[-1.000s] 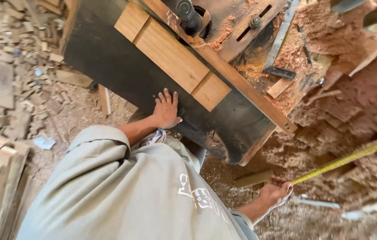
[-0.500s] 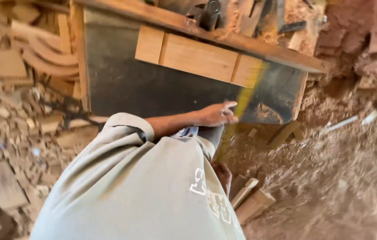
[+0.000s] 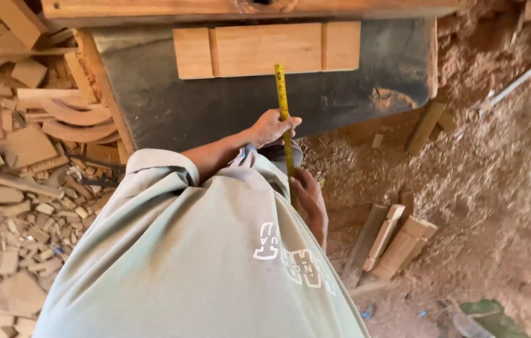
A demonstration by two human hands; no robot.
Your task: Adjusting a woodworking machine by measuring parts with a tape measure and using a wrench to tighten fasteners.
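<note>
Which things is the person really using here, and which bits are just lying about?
In use:
- yellow tape measure
- left hand pinching the tape
- right hand lower on the tape
- light wooden board the tape reaches

Lying about:
- wood offcuts
- short posts
- sawdust

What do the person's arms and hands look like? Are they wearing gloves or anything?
No gloves: both hands are bare. The left hand comes out of a short, loose sleeve of a pale grey-green T-shirt, so the forearm is uncovered. The right hand is bare too, and its arm is mostly hidden behind the shirt. The shirt has white block lettering printed on it. No watch or rings can be seen.
</note>
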